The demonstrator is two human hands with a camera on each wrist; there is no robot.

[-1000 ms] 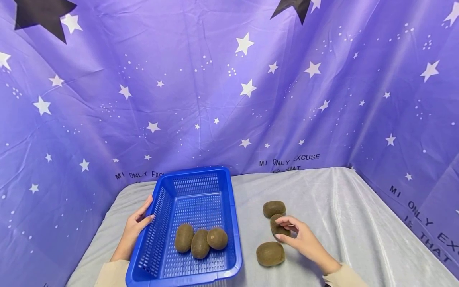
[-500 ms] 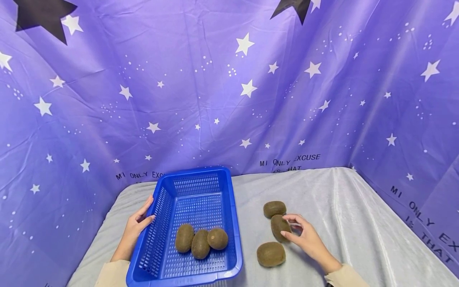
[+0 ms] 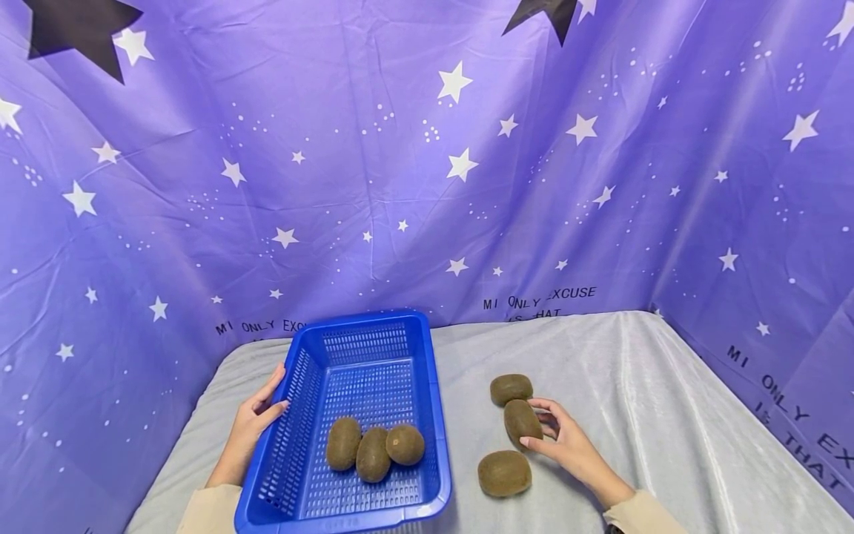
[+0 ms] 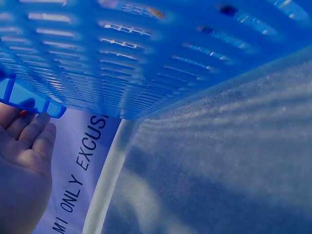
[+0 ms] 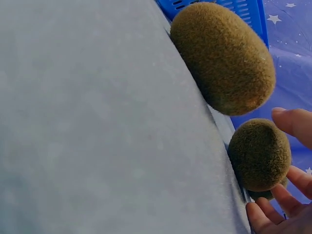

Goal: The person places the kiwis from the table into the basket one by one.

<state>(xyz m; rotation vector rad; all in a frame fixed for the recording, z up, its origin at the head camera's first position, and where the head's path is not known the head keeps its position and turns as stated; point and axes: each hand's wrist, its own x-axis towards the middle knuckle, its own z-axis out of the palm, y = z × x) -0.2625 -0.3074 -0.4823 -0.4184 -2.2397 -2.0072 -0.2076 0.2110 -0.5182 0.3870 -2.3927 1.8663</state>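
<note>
On the left, my left hand (image 3: 250,423) grips the long rim of a blue plastic basket (image 3: 437,415), thumb over the edge; in the left wrist view its fingers (image 4: 44,139) reach up under the rim. Three brown kiwis (image 3: 372,454) lie together at the basket's near end. Right of the basket, my right hand (image 3: 567,445) holds a kiwi (image 3: 522,424) from its right side, thumb at the near end and fingers at the far side. The right wrist view shows this kiwi (image 5: 258,153) between thumb and fingertips.
One kiwi (image 3: 511,389) sits just behind the held one, another (image 3: 504,473) in front of it, large in the right wrist view. A grey cloth (image 3: 640,415) covers the table. Purple star-printed curtains (image 3: 400,185) stand around the back and sides.
My right hand has drawn back from over the middle kiwi to its right side, and its thumb has slid to the near end. The left hand and basket have stayed put.
</note>
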